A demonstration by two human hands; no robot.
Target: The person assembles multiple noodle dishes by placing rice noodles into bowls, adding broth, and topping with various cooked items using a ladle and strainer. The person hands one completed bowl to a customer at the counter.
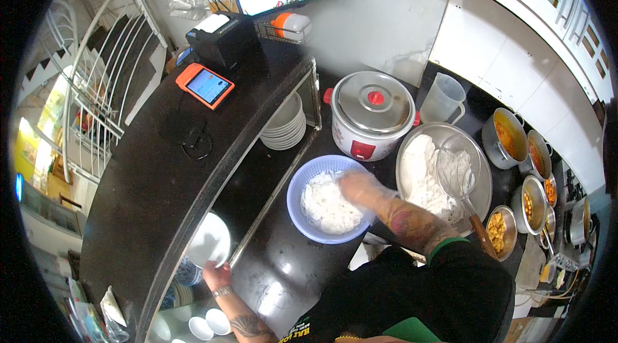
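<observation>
My left hand (217,276) grips the near rim of a white bowl (211,240), thumb on the edge, at the open front of the shelf under the counter. My right hand (359,190), seemingly in a clear plastic glove, reaches into a lilac plastic colander (297,215). White noodles (329,204) fill the colander, and the hand is at their right side. Its fingers are smeared by motion and partly hidden, so their grip does not show.
Right of the colander stands a steel tray (484,179) of white noodles with a wire strainer (458,166) on it. A rice cooker (374,111) and plastic jug (443,98) are behind. Pots (504,143) of food line the right. Stacked plates (285,125) fill the shelf; an orange terminal (205,85) lies above.
</observation>
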